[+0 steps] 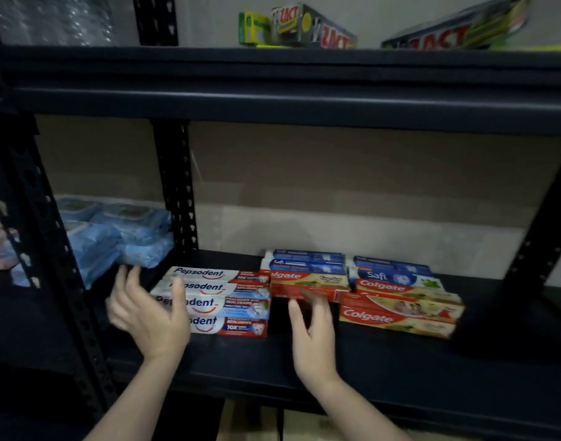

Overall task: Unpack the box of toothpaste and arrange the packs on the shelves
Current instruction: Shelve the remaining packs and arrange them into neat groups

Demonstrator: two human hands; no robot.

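Head view: both hands, left (148, 310) and right (311, 326), grips apart and empty, flank four flat white-and-red Pepsodent cartons (221, 300) on black metal shelf (400, 370); likely light, stiff, crushable — take by long edges.

**Dark shelf, packs laid flat**

The shelf (400, 370) carried four Pepsodent packs (228, 300) in a row at left, Colgate packs (397, 313) at right and Safi packs (307, 262) behind them. Blue pouches (113, 237) lay beyond the upright. Zact boxes (314, 27) sat on the upper shelf (272, 71).
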